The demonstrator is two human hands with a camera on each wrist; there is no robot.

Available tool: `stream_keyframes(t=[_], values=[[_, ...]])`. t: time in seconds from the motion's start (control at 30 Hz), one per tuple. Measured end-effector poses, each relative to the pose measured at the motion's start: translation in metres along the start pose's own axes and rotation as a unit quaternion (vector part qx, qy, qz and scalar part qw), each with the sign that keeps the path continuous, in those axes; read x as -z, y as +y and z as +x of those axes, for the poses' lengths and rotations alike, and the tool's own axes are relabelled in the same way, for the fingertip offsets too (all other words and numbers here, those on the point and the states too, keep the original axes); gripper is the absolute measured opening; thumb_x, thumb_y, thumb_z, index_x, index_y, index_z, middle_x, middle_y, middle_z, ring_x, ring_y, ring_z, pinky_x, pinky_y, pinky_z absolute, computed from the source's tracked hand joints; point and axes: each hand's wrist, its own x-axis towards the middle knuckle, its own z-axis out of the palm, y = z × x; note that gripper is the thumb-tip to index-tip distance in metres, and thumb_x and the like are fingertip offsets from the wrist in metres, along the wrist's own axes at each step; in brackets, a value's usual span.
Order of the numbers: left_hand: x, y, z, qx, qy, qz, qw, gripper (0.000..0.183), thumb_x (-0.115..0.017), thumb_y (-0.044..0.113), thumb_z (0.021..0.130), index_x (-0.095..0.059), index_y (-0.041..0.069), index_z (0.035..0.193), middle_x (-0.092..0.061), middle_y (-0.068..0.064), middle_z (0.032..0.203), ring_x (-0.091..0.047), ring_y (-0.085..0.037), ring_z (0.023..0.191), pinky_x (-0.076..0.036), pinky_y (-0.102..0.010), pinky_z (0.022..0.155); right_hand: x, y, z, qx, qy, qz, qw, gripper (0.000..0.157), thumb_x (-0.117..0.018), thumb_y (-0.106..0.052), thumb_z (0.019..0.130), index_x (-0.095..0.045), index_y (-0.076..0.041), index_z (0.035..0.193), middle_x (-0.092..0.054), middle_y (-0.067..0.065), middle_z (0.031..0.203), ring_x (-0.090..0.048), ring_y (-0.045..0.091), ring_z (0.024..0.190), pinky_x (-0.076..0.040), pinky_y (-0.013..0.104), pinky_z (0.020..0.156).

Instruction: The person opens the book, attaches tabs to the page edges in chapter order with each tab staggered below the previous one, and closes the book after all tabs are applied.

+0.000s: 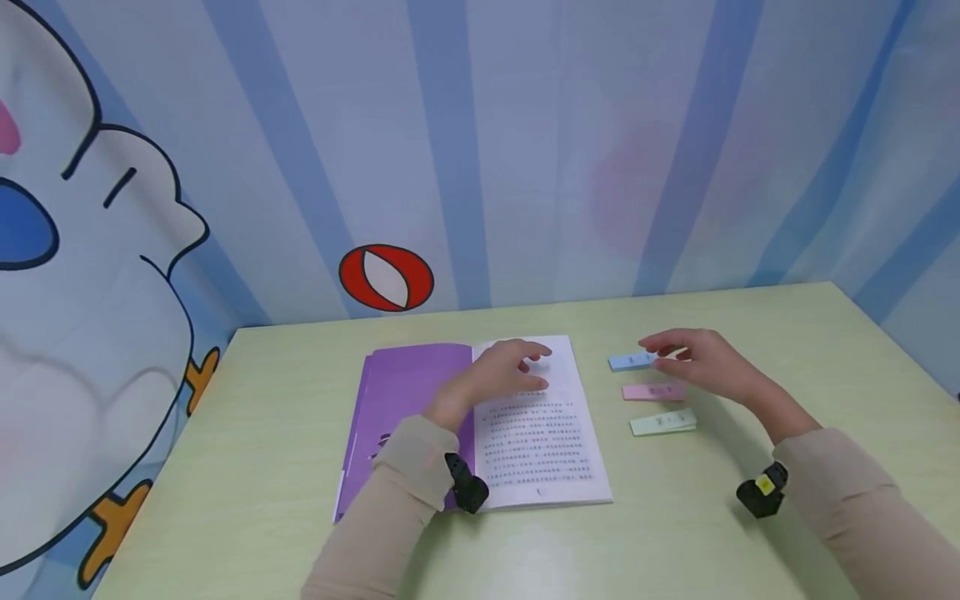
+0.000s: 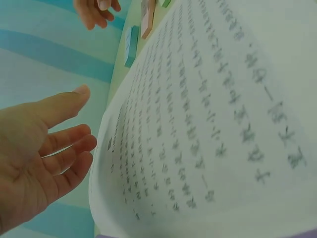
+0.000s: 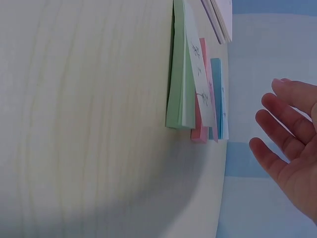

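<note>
An open book [image 1: 536, 450] lies on the table, its purple inside cover [image 1: 420, 383] on the left and a printed page on the right. Over the top part of that page hovers my left hand [image 1: 498, 371], fingers loosely bent, holding nothing. My right hand [image 1: 697, 360] is above the right end of a blue sticky-note pad [image 1: 628, 362], with nothing between thumb and fingers. Below the blue pad lie a pink sticky-note pad [image 1: 651, 392] and a pale green one [image 1: 663, 422], in a column right of the book. In the right wrist view the green pad [image 3: 185, 84] is nearest, its top sheet lifted slightly.
The pale wood-grain table [image 1: 262, 467] ends at the back against a blue striped curtain [image 1: 525, 167] with a cartoon figure on the left. A black wrist camera [image 1: 467, 485] sits on the left sleeve, another [image 1: 763, 492] on the right.
</note>
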Motion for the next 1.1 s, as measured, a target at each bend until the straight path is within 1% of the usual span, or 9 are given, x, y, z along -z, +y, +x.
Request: stream_keyframes(t=[0.13, 0.23, 0.33, 0.43, 0.67, 0.87, 1.1], values=[[-0.004, 0.005, 0.004, -0.004, 0.004, 0.003, 1.0, 0.048, -0.065, 0.018, 0.088, -0.052, 0.009, 0.133, -0.056, -0.007, 0.128, -0.055, -0.02, 0.108, -0.044, -0.029, 0.091, 0.003, 0.006, 0.004, -0.01, -0.001, -0.011, 1.0, 0.035, -0.061, -0.006, 0.089, -0.057, 0.004, 0.122, -0.059, 0.021, 0.118, -0.055, 0.032, 0.102, -0.048, 0.048, 0.084], [-0.007, 0.008, 0.008, -0.014, 0.008, 0.006, 0.9998, 0.047, -0.064, 0.018, 0.089, -0.052, 0.009, 0.133, -0.055, -0.005, 0.13, -0.055, -0.019, 0.109, -0.044, -0.028, 0.091, 0.005, 0.01, 0.005, -0.016, -0.006, -0.011, 1.0, 0.036, -0.061, -0.007, 0.089, -0.056, 0.005, 0.123, -0.058, 0.022, 0.12, -0.053, 0.034, 0.105, -0.047, 0.049, 0.086], [-0.011, 0.011, 0.014, -0.024, 0.004, 0.006, 0.9997, 0.047, -0.063, 0.018, 0.09, -0.051, 0.009, 0.134, -0.053, -0.004, 0.132, -0.055, -0.019, 0.111, -0.044, -0.026, 0.091, 0.008, 0.014, 0.006, -0.018, -0.011, -0.013, 1.0, 0.037, -0.061, -0.006, 0.089, -0.056, 0.005, 0.124, -0.057, 0.023, 0.122, -0.052, 0.035, 0.107, -0.046, 0.051, 0.087], [-0.015, 0.013, 0.02, -0.032, 0.003, 0.003, 0.9995, 0.047, -0.063, 0.018, 0.09, -0.05, 0.008, 0.134, -0.053, -0.004, 0.132, -0.055, -0.019, 0.111, -0.044, -0.026, 0.091, 0.011, 0.018, 0.007, -0.016, -0.015, -0.014, 1.0, 0.038, -0.061, -0.005, 0.088, -0.055, 0.006, 0.124, -0.055, 0.023, 0.123, -0.051, 0.036, 0.108, -0.045, 0.052, 0.088], [-0.028, 0.018, 0.033, -0.052, 0.01, -0.014, 0.9985, 0.048, -0.064, 0.016, 0.089, -0.05, 0.007, 0.134, -0.055, -0.01, 0.129, -0.056, -0.019, 0.109, -0.044, -0.025, 0.09, 0.013, 0.027, 0.009, -0.034, -0.026, 0.012, 0.999, 0.041, -0.062, -0.007, 0.088, -0.053, 0.006, 0.126, -0.052, 0.024, 0.127, -0.049, 0.037, 0.111, -0.042, 0.052, 0.09], [-0.041, 0.024, 0.042, -0.054, 0.04, -0.018, 0.9976, 0.048, -0.065, 0.015, 0.088, -0.05, 0.006, 0.133, -0.058, -0.011, 0.124, -0.058, -0.018, 0.104, -0.044, -0.022, 0.087, 0.011, 0.036, 0.009, -0.045, -0.026, 0.03, 0.998, 0.044, -0.065, -0.008, 0.086, -0.052, 0.006, 0.127, -0.052, 0.024, 0.127, -0.049, 0.037, 0.111, -0.043, 0.048, 0.088], [-0.059, 0.03, 0.052, -0.034, 0.07, -0.041, 0.9961, 0.047, -0.064, 0.013, 0.088, -0.051, 0.006, 0.132, -0.058, -0.01, 0.123, -0.055, -0.019, 0.108, -0.043, -0.025, 0.09, 0.005, 0.042, 0.014, -0.064, -0.024, 0.041, 0.997, 0.048, -0.067, -0.007, 0.084, -0.051, 0.006, 0.128, -0.051, 0.025, 0.127, -0.049, 0.038, 0.111, -0.041, 0.051, 0.092]])
